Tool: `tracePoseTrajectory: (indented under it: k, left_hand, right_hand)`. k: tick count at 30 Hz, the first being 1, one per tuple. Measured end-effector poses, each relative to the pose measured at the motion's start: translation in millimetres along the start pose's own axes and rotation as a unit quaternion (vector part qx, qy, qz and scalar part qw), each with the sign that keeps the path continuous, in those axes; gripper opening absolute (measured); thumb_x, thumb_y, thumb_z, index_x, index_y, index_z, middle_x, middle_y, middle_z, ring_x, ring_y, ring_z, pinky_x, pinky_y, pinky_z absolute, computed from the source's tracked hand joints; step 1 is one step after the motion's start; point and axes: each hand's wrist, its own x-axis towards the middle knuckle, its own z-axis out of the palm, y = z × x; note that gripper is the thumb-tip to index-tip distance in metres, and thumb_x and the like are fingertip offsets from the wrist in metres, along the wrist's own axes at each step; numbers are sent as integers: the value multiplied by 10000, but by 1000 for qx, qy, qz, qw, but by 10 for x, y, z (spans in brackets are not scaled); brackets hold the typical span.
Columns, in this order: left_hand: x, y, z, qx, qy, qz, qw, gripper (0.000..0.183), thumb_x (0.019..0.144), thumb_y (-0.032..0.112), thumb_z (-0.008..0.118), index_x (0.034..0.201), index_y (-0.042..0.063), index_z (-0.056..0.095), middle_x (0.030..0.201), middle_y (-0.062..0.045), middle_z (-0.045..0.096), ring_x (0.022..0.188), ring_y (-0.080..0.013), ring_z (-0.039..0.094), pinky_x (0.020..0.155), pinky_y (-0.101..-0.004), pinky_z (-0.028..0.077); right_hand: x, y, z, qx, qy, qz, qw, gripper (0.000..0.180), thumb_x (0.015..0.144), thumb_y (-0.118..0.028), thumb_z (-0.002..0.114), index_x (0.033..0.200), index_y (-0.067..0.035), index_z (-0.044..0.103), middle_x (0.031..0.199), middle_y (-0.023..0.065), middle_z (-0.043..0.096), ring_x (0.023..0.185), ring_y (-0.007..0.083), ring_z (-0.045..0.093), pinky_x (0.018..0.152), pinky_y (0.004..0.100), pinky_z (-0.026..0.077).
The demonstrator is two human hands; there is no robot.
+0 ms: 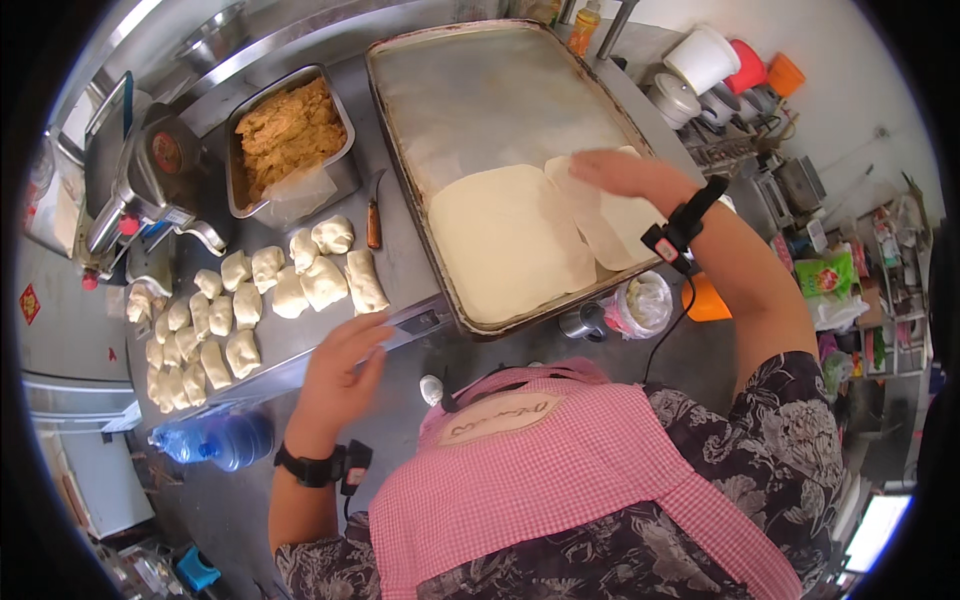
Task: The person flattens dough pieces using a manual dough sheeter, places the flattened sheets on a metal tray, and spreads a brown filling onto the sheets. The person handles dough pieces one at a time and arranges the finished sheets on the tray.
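My right hand [619, 171] rests flat with its fingers on the far part of a smaller dough sheet [634, 229] at the right of a large metal baking tray [495, 97]. To the left of that sheet, a wider rolled dough sheet [502, 240] covers the tray's near left corner, and the two sheets meet along their edges. My left hand [346, 371] hovers at the table's front edge, fingers apart and holding nothing. Just beyond its fingertips lies an oblong dough piece [365, 282], one of several folded dough pieces [247, 304] on the steel table.
A deep steel pan of orange-brown filling [292, 131] stands behind the dough pieces. Beside it lies a curved knife with a wooden handle [374, 223]. An electric griddle [154, 157] with its lid raised occupies the left. Below the tray are a lined bin [646, 304] and a metal mug [583, 322].
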Motion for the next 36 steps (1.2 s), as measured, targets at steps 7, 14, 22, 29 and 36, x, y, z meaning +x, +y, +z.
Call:
tracePoseTrajectory:
  k: [7, 14, 22, 29, 36]
  left_hand:
    - [-422, -633, -418, -15, 12, -65, 998, 191, 839, 0, 575, 1014, 20, 648, 1070, -153, 653, 978, -306, 635, 851, -344, 497]
    - [-573, -804, -443, -50, 1, -71, 996, 186, 843, -9, 571, 1010, 20, 647, 1069, -149, 653, 977, -301, 634, 845, -337, 497]
    - [-1051, -867, -337, -37, 35, -140, 989, 187, 841, 29, 595, 1020, 36, 650, 1053, -142, 656, 998, -308, 625, 873, -353, 493]
    - [-1705, -1466, -689, 128, 101, -325, 931, 352, 849, 135, 596, 1181, 19, 577, 1184, -184, 596, 1127, -345, 552, 971, -407, 435]
    - [-1578, -2255, -1072, 359, 29, -245, 900, 480, 806, 89, 616, 1276, 97, 516, 1364, -195, 434, 1281, -372, 394, 1008, -456, 411]
  right_hand:
    - [-495, -455, 253, 9, 139, 19, 990, 503, 961, -423, 417, 1155, 14, 571, 1228, 246, 534, 1154, 411, 479, 1012, 438, 364]
    - [-1297, -643, 647, 242, 26, 61, 968, 589, 977, -368, 462, 1403, 25, 355, 1449, 219, 366, 1343, 325, 354, 1107, 370, 300]
    - [-1417, -965, 463, 154, 37, 67, 985, 304, 898, -200, 563, 1096, 30, 570, 1099, 182, 602, 1037, 300, 572, 896, 364, 443]
    - [-1437, -1409, 313, 173, 153, -113, 966, 406, 934, -178, 534, 1291, 13, 511, 1281, 163, 556, 1214, 267, 510, 1028, 341, 363]
    - [-1410, -2474, 268, 173, 165, -226, 944, 421, 847, -61, 608, 1258, 1, 539, 1254, 179, 570, 1183, 312, 535, 1014, 362, 389]
